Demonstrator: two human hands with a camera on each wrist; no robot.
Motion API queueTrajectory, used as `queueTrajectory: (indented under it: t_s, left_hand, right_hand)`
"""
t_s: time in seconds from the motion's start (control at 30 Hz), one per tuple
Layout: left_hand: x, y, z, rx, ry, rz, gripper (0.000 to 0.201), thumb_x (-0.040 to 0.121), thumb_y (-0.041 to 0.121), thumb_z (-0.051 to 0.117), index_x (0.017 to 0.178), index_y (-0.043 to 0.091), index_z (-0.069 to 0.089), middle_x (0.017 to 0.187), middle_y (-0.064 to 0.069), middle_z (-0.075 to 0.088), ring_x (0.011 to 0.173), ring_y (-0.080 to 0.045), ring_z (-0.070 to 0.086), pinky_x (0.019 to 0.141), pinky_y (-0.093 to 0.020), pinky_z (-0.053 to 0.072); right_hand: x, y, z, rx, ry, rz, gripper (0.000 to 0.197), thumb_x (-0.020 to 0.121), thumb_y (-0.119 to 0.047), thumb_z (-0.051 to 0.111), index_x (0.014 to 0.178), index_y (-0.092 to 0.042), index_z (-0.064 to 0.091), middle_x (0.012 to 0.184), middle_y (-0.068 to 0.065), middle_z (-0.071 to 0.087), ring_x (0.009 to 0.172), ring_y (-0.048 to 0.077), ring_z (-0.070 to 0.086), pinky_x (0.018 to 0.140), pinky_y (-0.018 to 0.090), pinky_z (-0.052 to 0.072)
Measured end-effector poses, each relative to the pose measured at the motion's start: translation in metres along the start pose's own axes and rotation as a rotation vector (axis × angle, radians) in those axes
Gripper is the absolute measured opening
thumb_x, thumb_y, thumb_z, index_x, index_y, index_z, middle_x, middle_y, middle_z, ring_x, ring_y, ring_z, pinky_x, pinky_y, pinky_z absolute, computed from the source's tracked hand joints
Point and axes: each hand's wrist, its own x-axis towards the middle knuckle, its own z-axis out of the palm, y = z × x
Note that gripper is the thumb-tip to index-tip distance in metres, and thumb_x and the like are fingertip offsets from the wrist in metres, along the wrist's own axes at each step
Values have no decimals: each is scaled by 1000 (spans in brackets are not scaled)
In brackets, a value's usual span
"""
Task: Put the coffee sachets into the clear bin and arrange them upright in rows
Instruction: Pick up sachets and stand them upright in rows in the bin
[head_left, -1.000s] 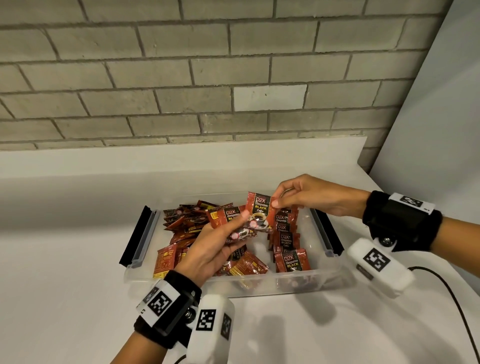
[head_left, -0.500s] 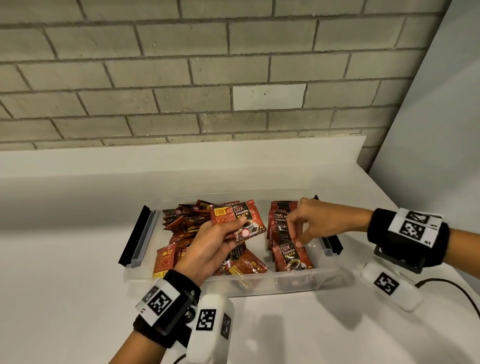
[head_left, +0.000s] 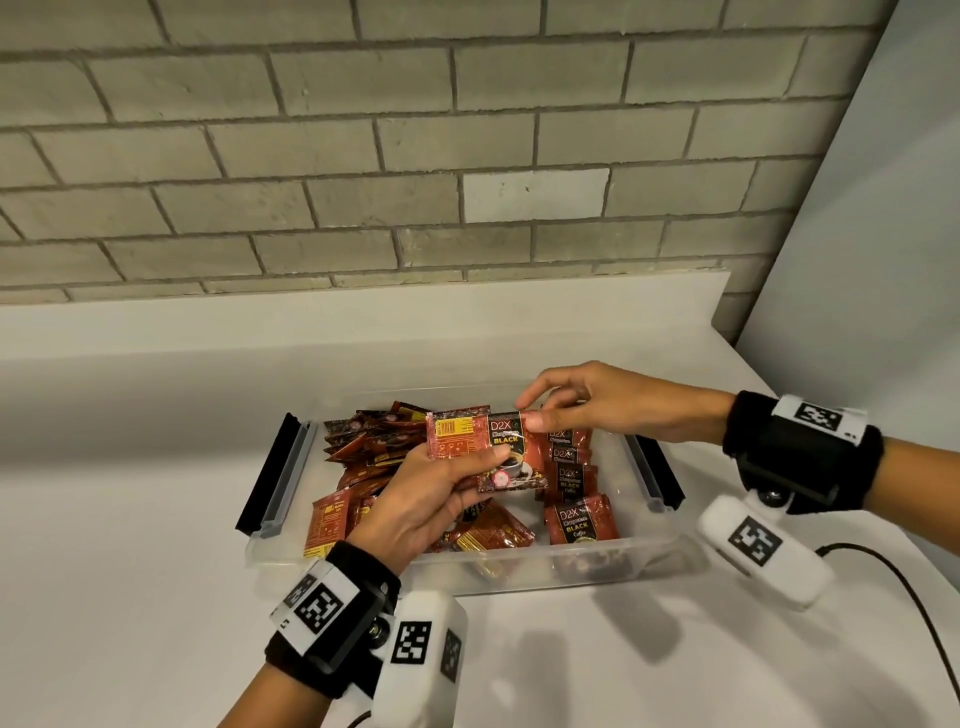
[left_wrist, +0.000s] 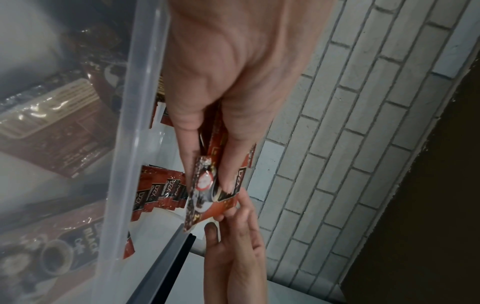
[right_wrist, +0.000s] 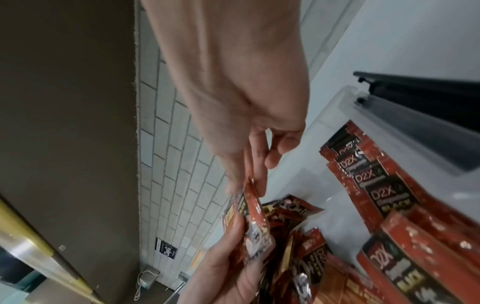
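A clear bin stands on the white counter. My left hand holds a small fan of red coffee sachets above the bin's middle, thumb on top. My right hand pinches the top right corner of the front sachet; the same pinch shows in the right wrist view on the front sachet. A row of upright sachets stands along the bin's right side. A loose heap of sachets fills the left side.
Black clip handles sit at the bin's left end and right end. A brick wall rises behind the counter and a white panel closes the right side. A black cable trails on the counter at right.
My right hand left the upright row, where it had set a sachet down, and rose to the left hand's fan. It now pinches the front sachet. The left hand barely moved.
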Motion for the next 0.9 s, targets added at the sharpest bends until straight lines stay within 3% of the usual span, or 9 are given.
queueTrajectory:
  t_s: [0.17,0.3,0.37,0.43,0.57,0.67,0.77,0.83,0.9]
  left_hand:
    - [5,0,-5,-99,61,3,39,83,21,68,116,2,59,103,-20,71,91,-27,71,72,-34,61]
    - [10,1,-11,-268,102,16,29,99,14,47,123,0,50,102,-25,69,95,-32,67,78,-42,58]
    - [12,0,-12,-243,94,13,28,100,12,43,125,3,49,106,-25,69,96,-32,68,78,-41,59]
    - [12,-1,-12,-180,101,32,24,99,11,44,122,9,53,115,-22,67,105,-31,66,82,-40,58]
    - [10,-3,-13,6,106,102,23,93,5,54,95,20,72,117,-6,68,112,-18,59,100,-39,45]
    - [8,-2,-12,18,80,131,38,91,-5,51,78,17,79,106,-5,72,101,-16,63,89,-29,52]
    - [4,-1,-7,52,20,154,35,88,-11,50,77,10,77,91,-3,75,82,-10,70,71,-19,57]
    - [2,-2,-4,120,-12,171,35,87,-15,48,87,7,75,94,-3,76,84,-7,70,71,-15,55]
    - [1,-2,-4,156,-55,185,43,85,-21,44,95,7,75,104,-6,74,97,-12,69,79,-17,54]
  right_hand:
    - [1,4,-5,43,107,5,18,85,-23,69,102,-17,65,93,2,74,93,16,69,81,30,53]
    - [-9,12,-10,-238,17,29,13,84,-20,70,97,-16,67,81,-19,72,84,3,68,76,19,47]
    - [-12,19,-4,-417,-41,18,13,82,-19,72,94,-16,67,77,-19,71,78,1,68,73,18,48]
    - [-14,27,2,-567,-83,-11,15,81,-24,74,92,-16,67,81,-11,71,79,5,66,77,24,50]
    - [-16,34,6,-852,-132,-30,22,80,-41,71,91,-22,65,92,-7,66,95,10,41,81,23,30]
    - [-18,33,3,-835,-167,-7,25,79,-45,70,93,-25,65,97,-6,63,99,11,33,83,24,33]
    - [-18,29,-2,-820,-198,-9,33,75,-52,71,99,-30,65,99,-13,62,101,9,32,88,28,38]
    - [-19,23,-6,-752,-188,-4,41,73,-54,72,106,-32,63,103,-14,61,102,8,35,87,24,39]
    - [-20,15,-12,-654,-172,0,47,73,-50,74,113,-30,61,106,-14,61,100,2,41,80,14,39]
